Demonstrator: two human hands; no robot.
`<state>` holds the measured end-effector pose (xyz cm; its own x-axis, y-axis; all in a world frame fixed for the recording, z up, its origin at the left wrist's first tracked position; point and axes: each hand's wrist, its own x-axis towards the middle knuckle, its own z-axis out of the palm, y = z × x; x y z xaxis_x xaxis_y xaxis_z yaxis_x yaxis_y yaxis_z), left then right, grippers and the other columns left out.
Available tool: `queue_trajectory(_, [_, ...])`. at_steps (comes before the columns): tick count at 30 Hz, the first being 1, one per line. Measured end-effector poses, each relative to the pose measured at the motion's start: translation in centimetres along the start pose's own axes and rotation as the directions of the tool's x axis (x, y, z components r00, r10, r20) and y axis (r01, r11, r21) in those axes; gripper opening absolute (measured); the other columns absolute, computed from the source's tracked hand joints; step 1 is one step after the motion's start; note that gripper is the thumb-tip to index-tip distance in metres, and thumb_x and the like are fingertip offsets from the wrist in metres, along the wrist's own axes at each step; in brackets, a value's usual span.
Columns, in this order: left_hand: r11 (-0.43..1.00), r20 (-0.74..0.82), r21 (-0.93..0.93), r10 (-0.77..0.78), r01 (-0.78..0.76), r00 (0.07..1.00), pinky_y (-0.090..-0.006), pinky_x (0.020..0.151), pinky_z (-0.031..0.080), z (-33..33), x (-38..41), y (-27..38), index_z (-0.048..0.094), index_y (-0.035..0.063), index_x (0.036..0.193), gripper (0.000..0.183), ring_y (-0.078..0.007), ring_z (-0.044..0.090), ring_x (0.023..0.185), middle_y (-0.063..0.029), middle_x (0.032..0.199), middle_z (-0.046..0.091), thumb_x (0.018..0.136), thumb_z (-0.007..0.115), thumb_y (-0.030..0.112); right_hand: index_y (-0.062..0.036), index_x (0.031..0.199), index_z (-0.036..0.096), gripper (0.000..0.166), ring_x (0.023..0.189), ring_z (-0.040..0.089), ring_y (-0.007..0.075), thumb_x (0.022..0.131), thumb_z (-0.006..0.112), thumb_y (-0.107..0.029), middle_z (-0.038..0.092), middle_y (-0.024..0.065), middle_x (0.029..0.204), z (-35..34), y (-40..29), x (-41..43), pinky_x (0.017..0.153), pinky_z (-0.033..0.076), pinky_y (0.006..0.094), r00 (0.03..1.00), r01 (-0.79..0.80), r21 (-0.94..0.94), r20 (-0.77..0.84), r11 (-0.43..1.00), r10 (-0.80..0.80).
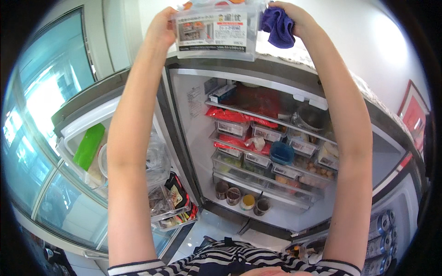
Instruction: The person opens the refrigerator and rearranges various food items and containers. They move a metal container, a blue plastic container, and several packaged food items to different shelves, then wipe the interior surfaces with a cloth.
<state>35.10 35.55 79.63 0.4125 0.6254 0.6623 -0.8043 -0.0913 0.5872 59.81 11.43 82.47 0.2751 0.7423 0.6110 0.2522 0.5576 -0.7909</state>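
Both my arms are raised above the open refrigerator [241, 63]. My left hand [163, 27] grips the left side of a clear plastic storage box [215, 53], which has a printed label on its front. Orange and red things show at the top of the box, cut off by the picture's edge. A bunched purple cloth [278, 27] is in my right hand [293, 15], close against the box's right side. Whether the right fingers also bear on the box is hard to tell. The box is level with the refrigerator's top edge or above it.
Inside, labelled clear bins [232, 128], red plastic bags [228, 114] and a blue container [281, 153] fill the shelves. Several cups [233, 196] line the bottom. The left door [110, 114] carries a green package [89, 146]; the right door [404, 207] holds cans [381, 224].
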Motion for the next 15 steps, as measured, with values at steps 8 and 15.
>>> queue_trajectory(8, [0.977,-0.007,0.212,-0.019,0.020,1.000,-0.0336,0.071,0.052,-0.6,-0.5,0.8,0.055,0.0029,0.096,0.023,-0.0198,0.059,0.079,-0.0066,0.086,0.061,0.090,0.043,0.023,-0.0003,0.100,0.059,0.024,0.069,0.063,0.0188,0.081,0.058,-0.014,0.064,0.0113,0.084,2.2,-2.7,-11.4,0.066,0.052,0.0285,0.990,0.094,0.251,-0.123,0.964,-0.065])
queue_trajectory(15, [0.945,-0.172,0.326,0.090,-0.030,0.981,-0.0386,0.085,0.044,3.0,-0.9,1.2,0.050,0.0003,0.094,0.022,-0.0217,0.054,0.089,-0.0085,0.094,0.055,0.084,0.052,0.020,-0.0022,0.096,0.059,0.022,0.083,0.059,0.0085,0.081,0.062,-0.019,0.062,0.0031,0.091,7.7,3.2,-23.1,0.074,0.047,0.0232,0.999,0.046,0.376,-0.040,0.926,-0.033])
